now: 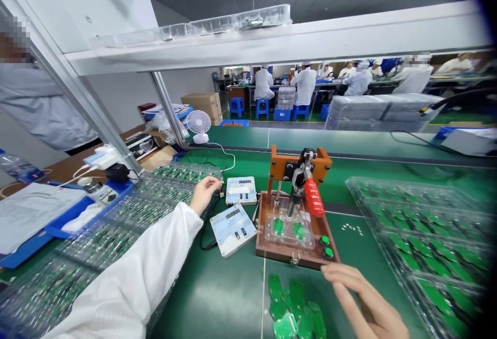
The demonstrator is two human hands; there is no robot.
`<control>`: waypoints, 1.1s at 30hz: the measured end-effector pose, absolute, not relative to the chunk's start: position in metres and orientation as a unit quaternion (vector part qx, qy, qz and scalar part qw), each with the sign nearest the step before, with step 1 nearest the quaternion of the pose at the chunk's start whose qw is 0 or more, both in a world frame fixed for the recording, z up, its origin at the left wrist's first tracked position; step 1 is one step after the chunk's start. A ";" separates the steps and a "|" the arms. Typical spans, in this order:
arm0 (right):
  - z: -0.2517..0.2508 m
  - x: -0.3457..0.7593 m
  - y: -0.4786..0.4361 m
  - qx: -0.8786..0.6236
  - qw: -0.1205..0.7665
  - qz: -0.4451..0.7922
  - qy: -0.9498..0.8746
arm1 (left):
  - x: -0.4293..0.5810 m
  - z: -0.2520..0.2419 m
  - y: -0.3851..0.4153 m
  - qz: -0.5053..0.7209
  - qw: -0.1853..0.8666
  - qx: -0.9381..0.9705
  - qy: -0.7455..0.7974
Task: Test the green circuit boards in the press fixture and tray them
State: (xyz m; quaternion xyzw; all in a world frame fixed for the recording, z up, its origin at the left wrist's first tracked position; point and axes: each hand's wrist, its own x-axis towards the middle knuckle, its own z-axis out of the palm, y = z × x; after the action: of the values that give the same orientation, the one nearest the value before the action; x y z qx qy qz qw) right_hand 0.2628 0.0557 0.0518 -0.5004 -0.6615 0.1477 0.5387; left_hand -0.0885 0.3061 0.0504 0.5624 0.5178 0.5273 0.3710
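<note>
My left hand (203,194), in a white sleeve, reaches out to the edge of a clear tray of green circuit boards (147,209); its fingers are curled, and what they hold, if anything, is hidden. My right hand (363,297) lies low at the front with fingers stretched out, holding nothing, beside a loose pile of small green circuit boards (295,310). Just beyond it stands a brown test fixture (295,225) with a red-handled lever (312,196), two green boards under a clear plate and two green buttons (326,246).
Two white meter boxes (233,227) (241,190) sit left of the fixture. Clear trays of green boards (427,235) fill the right side. A small white fan (199,124) stands at the back. A person in grey stands at far left; workers in white sit far behind.
</note>
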 end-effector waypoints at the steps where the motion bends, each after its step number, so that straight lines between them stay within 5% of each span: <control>1: 0.067 0.256 0.058 -0.496 0.558 0.134 -0.652 | -0.089 0.050 0.307 0.527 0.373 0.563 0.516; 10: 0.151 0.216 0.128 -0.384 0.664 0.003 -0.642 | -0.090 0.047 0.307 0.528 0.373 0.574 0.503; 20: 0.138 0.213 0.165 -0.297 0.658 -0.038 -0.691 | -0.090 0.044 0.309 0.530 0.368 0.577 0.501; 33: 0.140 0.220 0.157 -0.287 0.656 0.081 -0.694 | -0.088 0.050 0.305 0.521 0.363 0.574 0.517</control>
State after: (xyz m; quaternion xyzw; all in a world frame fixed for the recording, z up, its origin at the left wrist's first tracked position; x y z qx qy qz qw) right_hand 0.2204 0.1568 0.1404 -0.2872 -0.6938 0.0807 0.6555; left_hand -0.0877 0.3053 0.0502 0.5737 0.5172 0.5210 0.3631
